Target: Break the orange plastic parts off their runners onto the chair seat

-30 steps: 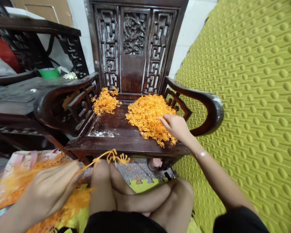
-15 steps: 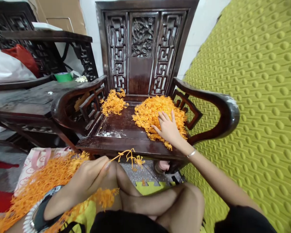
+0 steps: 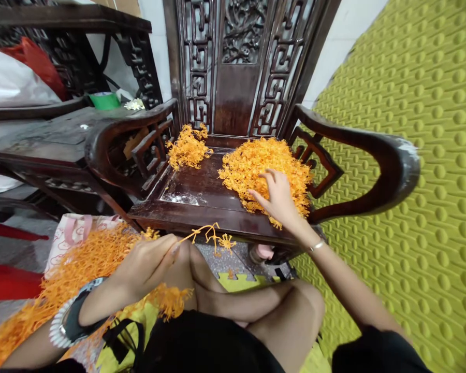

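My left hand (image 3: 149,264) is closed, pinching the end of a thin orange plastic flower stem (image 3: 196,234). The stem branches to the right and carries a spidery blossom at its tip, above my crossed legs. Over a large heap of orange plastic flower pieces (image 3: 252,160), my right hand (image 3: 281,199) reaches with fingers apart and slightly curled; nothing shows between them. That heap covers the right side of a dark carved wooden chair seat (image 3: 190,184). A smaller orange clump (image 3: 188,147) lies at the seat's back left.
A tangled mass of orange stems (image 3: 85,259) spreads at my left, beside a pink-and-white bag (image 3: 60,248). The chair's curved right armrest (image 3: 373,145) stands close to my right arm. A dark side table (image 3: 42,134) holds green tape (image 3: 105,100). Yellow-green padding (image 3: 423,207) rises at right.
The view has tilted down and shifted slightly. My right hand, spread flat on the heap before, now has its fingers raised and curling. My left hand keeps hold of the stem.
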`<state>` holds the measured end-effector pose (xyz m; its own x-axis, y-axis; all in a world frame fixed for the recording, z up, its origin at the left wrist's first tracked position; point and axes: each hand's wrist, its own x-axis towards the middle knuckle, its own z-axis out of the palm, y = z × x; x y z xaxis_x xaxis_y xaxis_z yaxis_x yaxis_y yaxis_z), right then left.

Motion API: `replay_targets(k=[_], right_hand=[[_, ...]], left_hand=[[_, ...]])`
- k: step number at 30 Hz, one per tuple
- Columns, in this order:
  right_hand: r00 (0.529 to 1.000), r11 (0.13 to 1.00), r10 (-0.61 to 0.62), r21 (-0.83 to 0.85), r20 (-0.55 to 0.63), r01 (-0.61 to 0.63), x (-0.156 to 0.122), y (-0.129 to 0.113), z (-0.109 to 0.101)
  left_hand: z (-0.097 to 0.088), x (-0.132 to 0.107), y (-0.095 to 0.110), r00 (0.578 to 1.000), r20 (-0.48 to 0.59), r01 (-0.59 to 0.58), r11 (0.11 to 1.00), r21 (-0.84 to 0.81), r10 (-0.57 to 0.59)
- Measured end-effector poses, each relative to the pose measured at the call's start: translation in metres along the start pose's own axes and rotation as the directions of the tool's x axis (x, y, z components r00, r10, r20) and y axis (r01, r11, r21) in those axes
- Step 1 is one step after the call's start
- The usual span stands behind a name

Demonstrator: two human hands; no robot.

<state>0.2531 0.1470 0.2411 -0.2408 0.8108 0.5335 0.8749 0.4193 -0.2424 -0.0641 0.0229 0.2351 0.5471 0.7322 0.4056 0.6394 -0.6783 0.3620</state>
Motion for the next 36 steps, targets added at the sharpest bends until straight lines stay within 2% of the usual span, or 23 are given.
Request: replay_targets(k=[1,2,4,6,9,11,13,16,17,18,19,20,21,22,23,25,27,28,30,32,33,35,36], right_hand=[[0.995,0.975,-0.044,0.220,0.085,0.024,-0.007,-0.015,-0.007],[0.973,0.905,-0.108,0.425,0.205,0.011,-0.015,-0.030,-0.014],[0.876,0.758,-0.254,0.647,0.410,-0.083,-0.031,-0.058,-0.027],[0.802,0.723,-0.325,0.678,0.501,-0.131,-0.043,-0.077,-0.035],[0.778,0.758,-0.363,0.648,0.514,-0.074,-0.055,-0.087,-0.042],[0.766,0.778,-0.395,0.628,0.507,-0.014,-0.060,-0.086,-0.049],[0.739,0.785,-0.435,0.619,0.514,0.032,-0.066,-0.081,-0.062],[0.661,0.777,-0.504,0.626,0.557,0.065,-0.076,-0.066,-0.087],[0.653,0.784,-0.503,0.617,0.566,0.068,-0.079,-0.057,-0.096],[0.686,0.807,-0.464,0.586,0.561,0.066,-0.081,-0.046,-0.103],[0.755,0.845,-0.383,0.533,0.532,0.053,-0.082,-0.033,-0.109],[0.836,0.888,-0.268,0.459,0.478,0.022,-0.081,-0.018,-0.113],[0.916,0.929,-0.122,0.369,0.382,-0.030,-0.079,-0.002,-0.115],[0.956,0.956,0.001,0.281,0.295,-0.088,-0.074,0.013,-0.115],[0.970,0.971,0.084,0.199,0.229,-0.131,-0.067,0.026,-0.112],[0.975,0.986,0.158,0.030,0.155,-0.165,-0.046,0.047,-0.099],[0.978,0.971,0.196,-0.155,0.067,-0.183,-0.019,0.061,-0.080],[0.976,0.946,0.219,-0.246,0.001,-0.212,-0.005,0.066,-0.070],[0.958,0.878,0.271,-0.383,-0.094,-0.286,0.021,0.076,-0.052],[0.942,0.830,0.317,-0.448,-0.112,-0.332,0.038,0.088,-0.038],[0.936,0.822,0.332,-0.452,-0.114,-0.346,0.043,0.094,-0.033],[0.929,0.826,0.347,-0.427,-0.129,-0.368,0.047,0.105,-0.024],[0.924,0.835,0.350,-0.395,-0.156,-0.383,0.045,0.109,-0.021]], left_hand=[[0.000,0.001,0.002,1.000,0.002,0.006,1.000,0.006,-0.006],[0.000,0.002,0.003,1.000,0.002,0.008,1.000,0.016,-0.008],[0.000,0.004,0.007,1.000,-0.006,-0.007,0.999,0.046,0.007],[-0.001,0.006,0.008,0.998,-0.023,-0.062,0.993,0.097,0.064],[-0.003,0.002,0.006,0.974,-0.015,-0.217,0.952,0.216,0.226],[-0.004,-0.004,0.006,0.956,0.040,-0.290,0.922,0.255,0.290],[-0.005,-0.012,0.009,0.952,0.134,-0.299,0.935,0.193,0.277],[-0.006,-0.029,0.017,0.924,0.324,-0.212,0.977,-0.008,0.203],[-0.007,-0.036,0.016,0.913,0.367,-0.168,0.984,-0.057,0.177],[-0.008,-0.044,0.012,0.908,0.388,-0.130,0.987,-0.096,0.157],[-0.010,-0.053,0.006,0.913,0.389,-0.087,0.990,-0.114,0.125],[-0.013,-0.063,-0.003,0.941,0.324,-0.061,0.990,-0.125,0.098],[-0.015,-0.074,-0.012,0.973,0.219,-0.047,0.995,-0.093,0.066],[-0.017,-0.084,-0.022,0.999,0.043,0.014,1.000,-0.020,-0.013],[-0.018,-0.092,-0.029,0.991,-0.082,0.109,0.994,0.021,-0.107],[-0.020,-0.100,-0.034,0.927,-0.181,0.329,0.944,-0.021,-0.327],[-0.021,-0.094,-0.026,0.866,-0.162,0.446,0.877,-0.177,-0.473],[-0.021,-0.087,-0.019,0.848,-0.144,0.461,0.844,-0.274,-0.510],[-0.020,-0.068,-0.005,0.800,-0.195,0.435,0.772,-0.464,-0.568],[-0.015,-0.049,0.004,0.750,-0.298,0.304,0.708,-0.638,-0.590],[-0.011,-0.042,0.007,0.728,-0.309,0.255,0.659,-0.707,-0.612],[-0.003,-0.031,0.007,0.728,-0.249,0.195,0.542,-0.817,-0.639],[0.002,-0.027,0.007,0.737,-0.183,0.194,0.463,-0.865,-0.651]])
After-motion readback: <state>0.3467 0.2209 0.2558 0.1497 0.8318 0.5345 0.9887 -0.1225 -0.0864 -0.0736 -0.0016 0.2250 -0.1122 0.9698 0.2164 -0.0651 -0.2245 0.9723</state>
